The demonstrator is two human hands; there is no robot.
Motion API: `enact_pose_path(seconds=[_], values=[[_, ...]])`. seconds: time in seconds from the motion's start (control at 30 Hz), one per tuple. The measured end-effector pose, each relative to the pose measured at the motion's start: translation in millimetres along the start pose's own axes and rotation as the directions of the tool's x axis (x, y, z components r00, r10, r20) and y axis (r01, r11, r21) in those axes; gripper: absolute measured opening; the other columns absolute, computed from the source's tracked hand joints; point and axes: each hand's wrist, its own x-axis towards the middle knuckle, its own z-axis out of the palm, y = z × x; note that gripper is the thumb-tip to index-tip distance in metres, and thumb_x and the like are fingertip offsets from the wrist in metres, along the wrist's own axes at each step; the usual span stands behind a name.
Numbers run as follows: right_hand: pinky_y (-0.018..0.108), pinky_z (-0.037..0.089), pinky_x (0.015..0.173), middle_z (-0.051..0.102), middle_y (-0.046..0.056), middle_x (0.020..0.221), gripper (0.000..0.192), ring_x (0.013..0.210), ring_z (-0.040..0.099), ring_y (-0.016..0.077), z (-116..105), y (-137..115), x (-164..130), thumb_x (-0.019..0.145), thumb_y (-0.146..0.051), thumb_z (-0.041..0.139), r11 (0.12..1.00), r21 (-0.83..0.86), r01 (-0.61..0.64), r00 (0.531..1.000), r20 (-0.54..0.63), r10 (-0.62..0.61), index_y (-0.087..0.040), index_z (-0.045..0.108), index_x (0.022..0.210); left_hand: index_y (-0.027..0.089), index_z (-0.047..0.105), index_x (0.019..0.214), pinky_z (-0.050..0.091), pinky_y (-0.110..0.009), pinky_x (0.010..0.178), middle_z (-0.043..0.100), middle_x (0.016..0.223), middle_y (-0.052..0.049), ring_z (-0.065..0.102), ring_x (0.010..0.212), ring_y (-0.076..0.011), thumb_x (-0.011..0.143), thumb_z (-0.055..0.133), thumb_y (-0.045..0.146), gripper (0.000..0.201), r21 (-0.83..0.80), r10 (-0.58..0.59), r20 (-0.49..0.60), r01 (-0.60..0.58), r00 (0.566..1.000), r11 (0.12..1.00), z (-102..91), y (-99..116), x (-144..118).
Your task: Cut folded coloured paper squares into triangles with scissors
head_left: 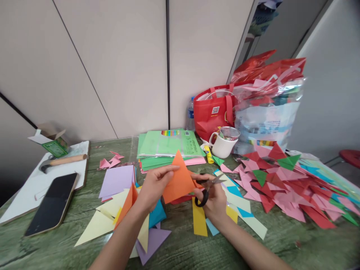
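An orange paper triangle (179, 182), point upward, is pinched between the thumb and fingers of my left hand (153, 185). My right hand (215, 202) is closed around black-handled scissors (206, 189), whose blades point away to the right, off the paper. A bit of orange paper shows by the right fingertips; whether they grip it I cannot tell. Under and beside my left forearm lie cut pieces of cream paper (94, 227), purple paper (153, 242) and blue paper (157, 214). Yellow strips (199, 219) and pale green strips (251, 221) lie around my right hand.
Folded red and pink pieces (281, 183) are heaped at the right. Behind stand a white mug (222, 144), a glue stick (208, 154), a red bag (209, 120) and green paper packs (168, 144). A phone (53, 202) and hammer (66, 160) lie left.
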Motion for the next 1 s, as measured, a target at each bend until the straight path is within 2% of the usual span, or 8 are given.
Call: enact_pose_path(seconds=[0.13,0.23,0.4,0.47,0.57,0.7,0.87,1.0], values=[[0.029,0.053,0.061,0.064,0.004,0.081,0.029,0.071,0.063,0.0180,2.9,-4.0,0.2,0.072,-0.028,0.069,0.988,-0.023,-0.152,0.988,-0.009,0.152,-0.021,0.053,0.094,0.020,0.072,0.095,0.042,-0.034,0.082,0.069,0.103,-0.006,0.057,0.098,-0.0245,0.078,0.054,0.029,0.026,0.079,0.069,-0.032,-0.067,0.997,0.995,1.8,3.2,-1.5],[0.024,0.050,0.053,0.060,0.000,0.074,0.024,0.060,0.058,0.0135,4.6,-8.0,2.9,0.073,-0.027,0.067,0.977,0.014,-0.211,0.976,-0.048,0.212,-0.021,0.054,0.092,0.022,0.072,0.096,0.042,-0.033,0.082,0.069,0.103,-0.005,0.057,0.097,-0.0231,0.078,0.055,0.027,0.025,0.141,0.083,0.103,-0.097,0.991,0.985,-0.3,7.7,-4.2],[0.025,0.050,0.057,0.060,0.001,0.074,0.025,0.063,0.058,0.0143,2.0,-9.6,9.2,0.074,-0.031,0.065,0.970,0.006,-0.242,0.965,-0.106,0.241,-0.019,0.053,0.093,0.025,0.067,0.107,0.043,-0.026,0.055,0.068,0.075,-0.002,0.053,0.060,-0.0145,0.077,0.055,0.027,0.032,0.194,-0.040,0.379,-0.037,0.925,0.980,-6.4,8.9,-5.9],[0.027,0.051,0.061,0.061,0.002,0.075,0.026,0.067,0.060,0.0158,1.3,-9.2,10.5,0.076,-0.032,0.064,0.968,0.024,-0.249,0.965,-0.076,0.250,-0.019,0.053,0.096,0.024,0.066,0.110,0.044,-0.026,0.054,0.065,0.070,-0.001,0.049,0.057,-0.0127,0.077,0.055,0.027,0.034,0.179,-0.048,0.319,-0.010,0.946,0.984,-6.6,8.4,-5.6],[0.028,0.051,0.063,0.063,0.003,0.078,0.033,0.070,0.061,0.0174,3.1,-9.1,9.2,0.074,-0.033,0.067,0.948,0.072,-0.311,0.950,0.050,0.308,-0.020,0.052,0.100,0.024,0.065,0.112,0.046,-0.026,0.060,0.065,0.076,-0.001,0.049,0.060,-0.0117,0.076,0.057,0.029,0.036,0.080,0.023,0.056,-0.027,0.998,0.996,-4.8,9.4,-5.1],[0.027,0.050,0.061,0.063,0.001,0.075,0.033,0.068,0.061,0.0170,10.1,-11.2,0.1,0.071,-0.031,0.071,0.906,0.133,-0.401,0.881,0.326,0.343,-0.022,0.051,0.096,0.022,0.064,0.113,0.045,-0.023,0.061,0.059,0.065,0.002,0.044,0.056,-0.0086,0.074,0.062,0.031,0.040,-0.075,0.098,-0.170,-0.112,0.981,0.991,-2.4,12.7,-6.0],[0.028,0.050,0.067,0.064,0.002,0.080,0.030,0.073,0.062,0.0171,18.1,-14.0,-15.4,0.068,-0.031,0.073,0.845,0.147,-0.514,0.744,0.567,0.354,-0.020,0.056,0.090,0.016,0.054,0.124,0.037,-0.020,0.048,0.046,0.051,0.006,0.041,0.052,-0.0080,0.066,0.070,0.028,0.062,-0.215,0.054,-0.237,-0.106,0.970,0.971,2.6,14.7,-7.1],[0.029,0.049,0.069,0.064,0.002,0.081,0.034,0.074,0.061,0.0171,19.8,-12.6,-20.1,0.067,-0.031,0.074,0.817,0.175,-0.549,0.729,0.579,0.366,-0.020,0.058,0.094,0.015,0.048,0.129,0.031,-0.020,0.045,0.047,0.053,0.006,0.039,0.051,-0.0076,0.065,0.071,0.025,0.068,-0.252,0.061,-0.236,-0.122,0.970,0.960,6.4,11.3,-6.3]])
